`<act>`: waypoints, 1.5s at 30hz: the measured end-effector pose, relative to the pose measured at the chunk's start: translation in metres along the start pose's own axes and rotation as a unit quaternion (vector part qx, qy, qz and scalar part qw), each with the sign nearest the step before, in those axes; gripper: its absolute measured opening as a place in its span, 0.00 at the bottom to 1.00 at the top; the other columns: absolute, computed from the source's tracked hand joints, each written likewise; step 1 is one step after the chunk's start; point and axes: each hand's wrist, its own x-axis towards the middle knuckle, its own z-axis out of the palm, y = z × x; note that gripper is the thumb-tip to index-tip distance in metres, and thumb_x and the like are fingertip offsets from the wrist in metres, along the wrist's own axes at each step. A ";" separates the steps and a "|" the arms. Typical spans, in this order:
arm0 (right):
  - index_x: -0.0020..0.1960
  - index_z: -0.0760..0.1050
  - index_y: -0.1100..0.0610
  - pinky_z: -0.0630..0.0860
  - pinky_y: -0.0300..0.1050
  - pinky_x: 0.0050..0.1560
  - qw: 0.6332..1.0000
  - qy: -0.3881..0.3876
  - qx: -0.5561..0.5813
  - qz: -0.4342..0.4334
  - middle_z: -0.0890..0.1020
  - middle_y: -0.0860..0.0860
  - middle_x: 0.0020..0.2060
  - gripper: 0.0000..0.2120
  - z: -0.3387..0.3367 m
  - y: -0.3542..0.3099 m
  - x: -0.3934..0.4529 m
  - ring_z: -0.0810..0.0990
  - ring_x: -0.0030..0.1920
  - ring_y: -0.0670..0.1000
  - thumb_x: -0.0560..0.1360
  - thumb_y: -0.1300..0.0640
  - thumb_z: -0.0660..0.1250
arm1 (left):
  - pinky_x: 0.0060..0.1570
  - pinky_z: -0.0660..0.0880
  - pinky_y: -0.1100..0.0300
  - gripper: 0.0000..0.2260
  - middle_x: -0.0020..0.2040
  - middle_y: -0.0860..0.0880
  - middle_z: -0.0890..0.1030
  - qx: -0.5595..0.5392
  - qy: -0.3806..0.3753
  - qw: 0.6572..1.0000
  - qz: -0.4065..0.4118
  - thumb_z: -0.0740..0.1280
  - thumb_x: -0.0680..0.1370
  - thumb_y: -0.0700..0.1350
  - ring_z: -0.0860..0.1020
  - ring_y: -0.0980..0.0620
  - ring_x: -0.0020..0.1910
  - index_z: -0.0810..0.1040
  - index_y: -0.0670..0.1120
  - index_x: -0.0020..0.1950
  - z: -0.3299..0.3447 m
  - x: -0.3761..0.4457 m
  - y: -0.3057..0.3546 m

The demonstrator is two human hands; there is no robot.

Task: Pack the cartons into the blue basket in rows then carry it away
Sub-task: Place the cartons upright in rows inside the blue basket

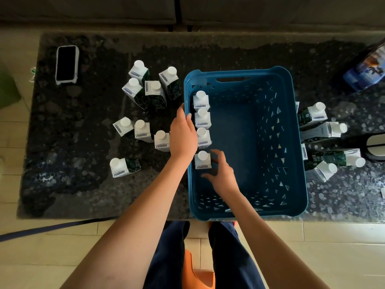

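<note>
First row going in: four cartons along basket (pixel 295 130) wall by my L hand (pixel 183 134), which lies flat, fingers straight on rim. R hand (pixel 221 174) spread loose, touching fourth carton (pixel 202 160), not gripping. Next, I reckon: fetch carton (pixel 162 140) just left of L hand.

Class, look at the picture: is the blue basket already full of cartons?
No: the blue basket holds one row of four cartons along its left wall.

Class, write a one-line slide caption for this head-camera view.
Four cartons line the blue basket's left wall; both hands reach in.
</note>
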 end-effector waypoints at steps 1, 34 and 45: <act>0.72 0.57 0.45 0.74 0.45 0.52 1.000 -0.001 -0.022 0.006 0.74 0.55 0.63 0.37 -0.002 -0.003 -0.004 0.75 0.61 0.54 0.72 0.70 0.67 | 0.46 0.74 0.56 0.17 0.56 0.42 0.78 0.000 -0.009 1.000 -0.004 0.51 0.83 0.46 0.78 0.45 0.53 0.64 0.44 0.71 -0.001 0.000 0.001; 0.59 0.69 0.60 0.69 0.48 0.58 0.882 -0.063 -0.427 -0.186 0.79 0.60 0.51 0.23 0.065 -0.146 0.046 0.74 0.58 0.61 0.70 0.56 0.74 | 0.48 0.72 0.54 0.21 0.55 0.45 0.77 0.169 -0.155 0.972 -0.042 0.76 0.68 0.40 0.77 0.44 0.52 0.73 0.44 0.57 -0.144 -0.019 -0.168; 0.56 0.75 0.50 0.78 0.41 0.48 0.975 -0.007 -0.097 -0.201 0.81 0.45 0.47 0.22 -0.009 -0.162 -0.009 0.80 0.48 0.46 0.65 0.57 0.78 | 0.48 0.75 0.48 0.21 0.58 0.45 0.76 0.234 -0.181 0.955 0.009 0.72 0.71 0.41 0.76 0.42 0.56 0.70 0.45 0.61 -0.109 -0.007 -0.123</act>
